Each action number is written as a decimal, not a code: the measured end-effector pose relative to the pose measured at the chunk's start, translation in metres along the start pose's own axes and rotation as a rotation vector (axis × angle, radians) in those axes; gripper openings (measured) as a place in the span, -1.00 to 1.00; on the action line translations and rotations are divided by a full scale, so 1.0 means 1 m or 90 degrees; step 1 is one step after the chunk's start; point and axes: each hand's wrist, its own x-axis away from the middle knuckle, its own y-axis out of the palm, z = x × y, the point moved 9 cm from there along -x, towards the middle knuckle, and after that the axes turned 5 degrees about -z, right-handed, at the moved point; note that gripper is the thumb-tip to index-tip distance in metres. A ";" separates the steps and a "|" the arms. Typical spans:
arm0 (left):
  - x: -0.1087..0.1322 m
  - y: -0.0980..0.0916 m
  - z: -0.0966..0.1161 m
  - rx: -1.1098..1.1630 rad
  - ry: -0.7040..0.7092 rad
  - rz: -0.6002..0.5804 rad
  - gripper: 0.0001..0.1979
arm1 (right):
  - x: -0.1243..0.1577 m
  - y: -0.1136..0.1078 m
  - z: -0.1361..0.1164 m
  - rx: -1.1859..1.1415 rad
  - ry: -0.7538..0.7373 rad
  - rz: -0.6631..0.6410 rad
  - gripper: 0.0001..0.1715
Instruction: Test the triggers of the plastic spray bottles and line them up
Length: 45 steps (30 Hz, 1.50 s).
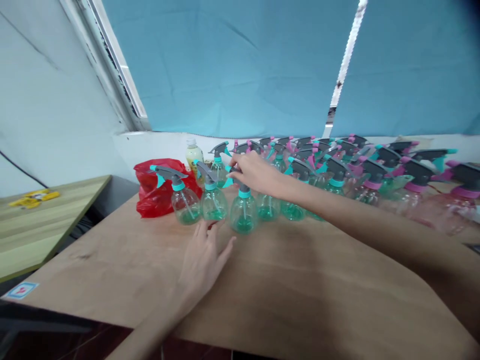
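your right hand point(253, 167) is over the head of a clear spray bottle point(243, 215) with a teal collar, its thumb and fingers grasping the grey sprayer, part of which the hand hides. that bottle is upright near the middle of the scene, at the near edge of the group, with green liquid low inside; whether its base touches the surface point(262, 280), you cannot tell from here.

your left hand point(202, 257) is nearer, low over the surface, its fingers released and spread, holding nothing. its fingertips are just beside the base of the middle teal bottle point(214, 204); you cannot tell if they touch it. left of that one is the leftmost teal bottle point(186, 206), its sprayer pointing left.

a crumpled red plastic bag point(153, 192) lies behind and to the left of these bottles, and a pale yellow bottle point(193, 152) with a white cap is on the far side. your right forearm crosses in front of the crowded bottles on the right, some with teal collars, others pink, like the pink-collared bottle point(369, 195).

a small sticker point(22, 290) is at the surface's left corner. farther left, yellow wrappers point(35, 198) lie on a side table point(78, 197). a blue curtain point(232, 65) hangs at the far side.
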 end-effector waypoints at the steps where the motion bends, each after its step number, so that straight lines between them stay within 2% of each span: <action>1: 0.000 0.004 -0.002 0.030 -0.016 -0.008 -0.63 | 0.006 -0.003 -0.002 -0.007 -0.002 -0.002 -0.81; 6: -0.002 0.035 0.001 0.197 -0.083 -0.049 -0.34 | 0.044 -0.022 -0.007 -0.033 -0.002 -0.018 -0.81; 10: -0.007 0.055 0.032 0.271 -0.059 -0.092 -0.12 | 0.078 -0.039 -0.007 -0.101 -0.016 -0.018 -0.83; 13: -0.009 0.062 0.063 0.326 -0.026 -0.121 -0.16 | 0.100 -0.048 0.000 -0.137 0.009 -0.012 -0.83; 17: -0.010 0.072 0.096 0.350 -0.019 -0.143 -0.25 | 0.127 -0.062 0.022 -0.217 0.070 0.033 -0.81; 21: -0.010 0.083 0.124 0.387 0.025 -0.183 -0.27 | 0.163 -0.062 0.051 -0.417 0.073 0.001 -0.59; 24: -0.013 0.089 0.139 0.429 0.049 -0.207 -0.26 | 0.193 -0.051 0.069 -0.533 0.035 -0.055 -0.24; 26: -0.017 0.094 0.150 0.460 0.068 -0.231 -0.27 | 0.211 -0.040 0.081 -0.551 0.035 -0.072 -0.08; 28: -0.021 0.100 0.161 0.483 0.086 -0.248 -0.29 | 0.223 -0.034 0.095 -0.480 0.070 -0.039 0.07; 29: -0.023 0.103 0.167 0.491 0.095 -0.255 -0.30 | 0.226 -0.031 0.098 -0.457 0.081 -0.036 0.05; 31: -0.027 0.111 0.178 0.501 0.113 -0.263 -0.34 | 0.230 -0.032 0.100 -0.444 0.092 0.005 -0.13; 34: -0.032 0.122 0.193 0.494 0.136 -0.266 -0.31 | 0.232 -0.039 0.104 -0.486 0.126 0.071 -0.43; 36: -0.037 0.127 0.200 0.486 0.150 -0.257 -0.25 | 0.231 -0.040 0.108 -0.542 0.165 0.095 -0.55; 40: -0.044 0.132 0.210 0.477 0.187 -0.241 -0.19 | 0.228 -0.035 0.117 -0.672 0.225 0.121 -0.68; 45: -0.049 0.138 0.203 0.438 0.183 -0.245 -0.12 | 0.221 -0.026 0.124 -0.660 0.242 0.084 -0.73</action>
